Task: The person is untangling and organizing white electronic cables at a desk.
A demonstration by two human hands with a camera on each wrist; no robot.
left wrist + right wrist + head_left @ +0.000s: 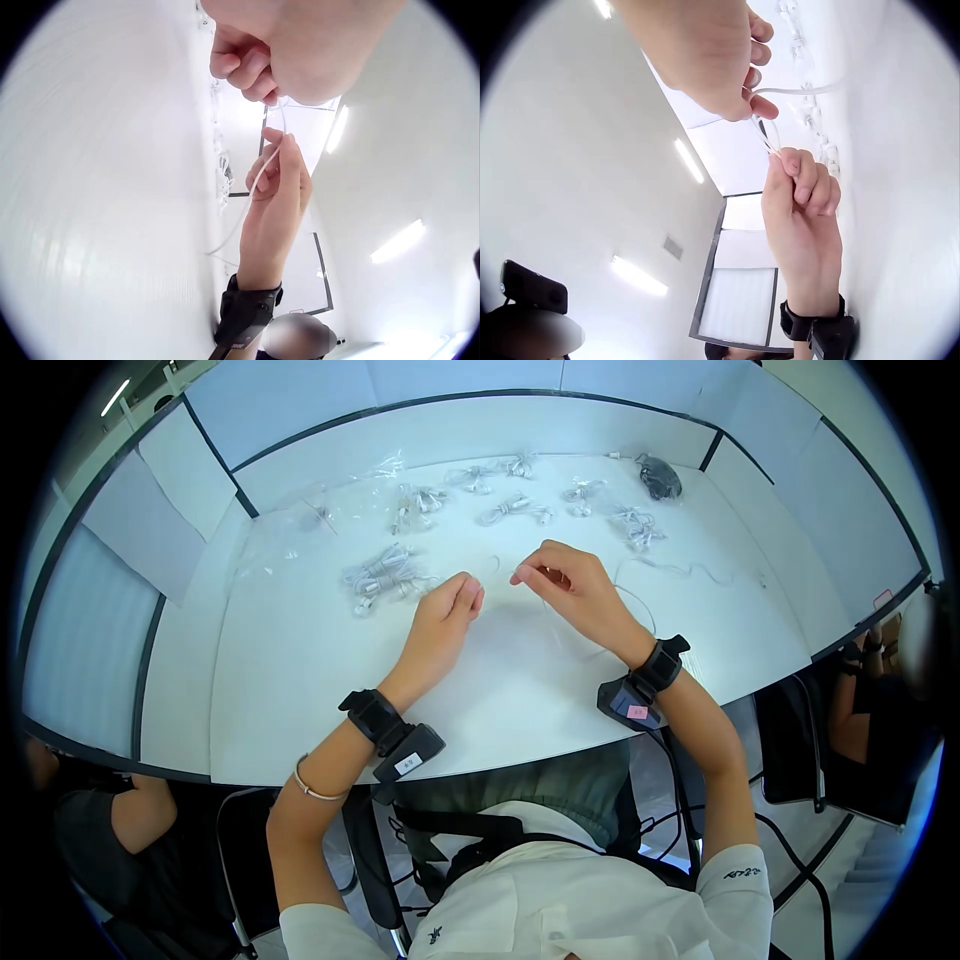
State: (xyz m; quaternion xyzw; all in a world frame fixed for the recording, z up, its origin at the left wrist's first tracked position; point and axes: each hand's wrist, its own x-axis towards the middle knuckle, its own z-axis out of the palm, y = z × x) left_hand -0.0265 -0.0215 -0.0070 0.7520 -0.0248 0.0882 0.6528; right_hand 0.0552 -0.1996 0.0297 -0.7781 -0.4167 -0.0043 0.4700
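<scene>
Over the middle of the white table [290, 690], my left hand [443, 615] has its fingers curled in and pinches a thin white cable [772, 139]. Facing it a short way off, my right hand [580, 595] holds the same cable between thumb and forefinger. Short doubled strands run from one hand to the other in the right wrist view. From my right hand the rest of the cable [238, 225] droops to the tabletop and trails off to the right. My left palm hides the cable's end.
A coiled white cable bundle [385, 575] lies just left of my left hand. Several more bundles [515, 510] sit farther back, beside a dark wrapped item [658, 478]. Clear plastic bags [315, 515] are at the back left. Partition walls [480, 430] enclose the table.
</scene>
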